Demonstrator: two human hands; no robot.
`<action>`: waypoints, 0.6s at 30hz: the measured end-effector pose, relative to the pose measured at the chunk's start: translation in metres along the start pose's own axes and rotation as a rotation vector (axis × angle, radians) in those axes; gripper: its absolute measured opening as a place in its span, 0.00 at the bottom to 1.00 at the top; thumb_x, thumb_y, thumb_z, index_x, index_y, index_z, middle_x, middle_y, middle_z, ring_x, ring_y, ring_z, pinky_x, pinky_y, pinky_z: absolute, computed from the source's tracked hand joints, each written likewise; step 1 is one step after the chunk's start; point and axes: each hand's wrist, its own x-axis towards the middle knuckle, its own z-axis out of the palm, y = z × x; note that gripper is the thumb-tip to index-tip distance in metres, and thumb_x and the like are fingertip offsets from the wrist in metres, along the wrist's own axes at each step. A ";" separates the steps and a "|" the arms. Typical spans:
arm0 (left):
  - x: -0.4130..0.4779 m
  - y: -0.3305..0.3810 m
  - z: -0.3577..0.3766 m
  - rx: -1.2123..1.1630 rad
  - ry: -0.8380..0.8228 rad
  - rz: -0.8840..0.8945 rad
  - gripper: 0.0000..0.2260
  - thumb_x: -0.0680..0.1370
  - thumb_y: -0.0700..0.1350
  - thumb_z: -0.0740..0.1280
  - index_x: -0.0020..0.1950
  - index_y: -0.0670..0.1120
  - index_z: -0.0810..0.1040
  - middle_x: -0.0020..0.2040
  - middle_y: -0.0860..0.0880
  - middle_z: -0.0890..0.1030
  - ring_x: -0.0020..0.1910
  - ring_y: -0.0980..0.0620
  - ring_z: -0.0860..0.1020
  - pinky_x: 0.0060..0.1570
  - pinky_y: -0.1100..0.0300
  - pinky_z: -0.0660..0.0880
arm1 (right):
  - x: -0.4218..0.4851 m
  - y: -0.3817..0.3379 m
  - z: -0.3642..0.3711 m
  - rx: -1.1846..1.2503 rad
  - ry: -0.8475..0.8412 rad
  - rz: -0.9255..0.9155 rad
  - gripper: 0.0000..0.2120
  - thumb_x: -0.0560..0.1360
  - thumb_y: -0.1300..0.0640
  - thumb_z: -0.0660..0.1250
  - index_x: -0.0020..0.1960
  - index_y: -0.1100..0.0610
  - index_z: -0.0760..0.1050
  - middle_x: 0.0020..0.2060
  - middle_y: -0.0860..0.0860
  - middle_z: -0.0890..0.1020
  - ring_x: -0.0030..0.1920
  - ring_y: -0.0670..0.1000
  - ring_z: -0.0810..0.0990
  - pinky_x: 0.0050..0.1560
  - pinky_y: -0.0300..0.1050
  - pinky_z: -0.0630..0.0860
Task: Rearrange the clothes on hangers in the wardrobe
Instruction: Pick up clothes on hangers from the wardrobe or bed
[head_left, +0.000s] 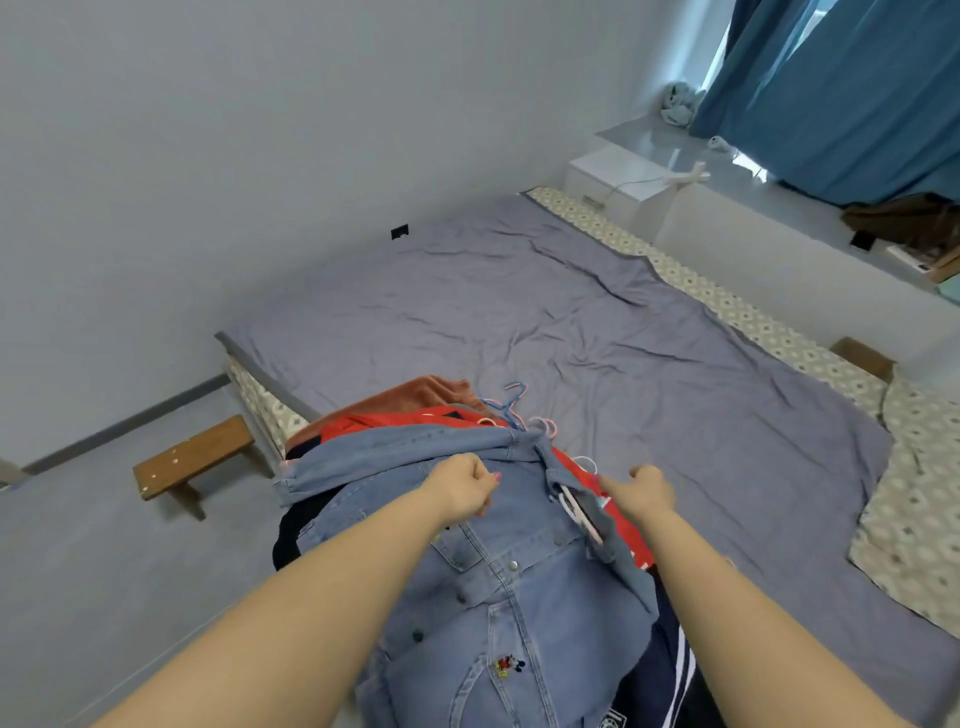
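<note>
Head view, the only one.

- Pile of clothes at lower centre of frame, heaped on the near edge of the bed (519, 312). Not in any wardrobe; none in sight.
- Top of pile: denim jacket (493, 582), spread flat. Beneath it a red top (395, 422), a brown garment (415, 392) at the far end, and a dark striped piece (675, 670) at lower right.
- Hangers (511, 401), blue and pink, poking out at the far end of the pile, hooks resting on the sheet.
- Left hand (465, 486), centre frame, on the jacket near its collar: fingers curled tight, seemingly pinching a fold of denim.
- Right hand (647, 491), just right of the jacket's edge, beside a white hanger: fingers curled under and hidden by the back of the hand. Cannot tell whether anything is held.
- Wooden bench (192, 462) at left, blue curtain (831, 93) at upper right.

Progress, judged: early or middle. Clothes out and stacked; sorting and hanging back all left to do.
</note>
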 end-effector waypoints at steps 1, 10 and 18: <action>-0.002 -0.003 -0.004 0.027 0.006 -0.005 0.14 0.81 0.48 0.61 0.37 0.47 0.66 0.42 0.45 0.80 0.38 0.49 0.78 0.42 0.54 0.76 | -0.005 0.002 0.006 0.008 -0.007 -0.013 0.19 0.72 0.49 0.71 0.55 0.63 0.77 0.54 0.63 0.80 0.57 0.62 0.77 0.55 0.50 0.72; -0.035 -0.037 -0.048 0.117 0.059 0.002 0.12 0.81 0.46 0.61 0.38 0.46 0.69 0.45 0.42 0.81 0.41 0.51 0.79 0.52 0.56 0.76 | -0.037 -0.004 0.039 -0.193 -0.094 -0.166 0.15 0.72 0.55 0.69 0.28 0.57 0.71 0.27 0.51 0.74 0.37 0.54 0.74 0.39 0.40 0.66; -0.096 -0.084 -0.112 0.024 0.225 -0.032 0.13 0.81 0.47 0.62 0.37 0.46 0.67 0.44 0.44 0.81 0.48 0.46 0.81 0.52 0.50 0.78 | -0.095 -0.076 0.054 -0.240 -0.087 -0.317 0.18 0.73 0.57 0.66 0.26 0.56 0.66 0.30 0.55 0.74 0.39 0.57 0.73 0.41 0.42 0.66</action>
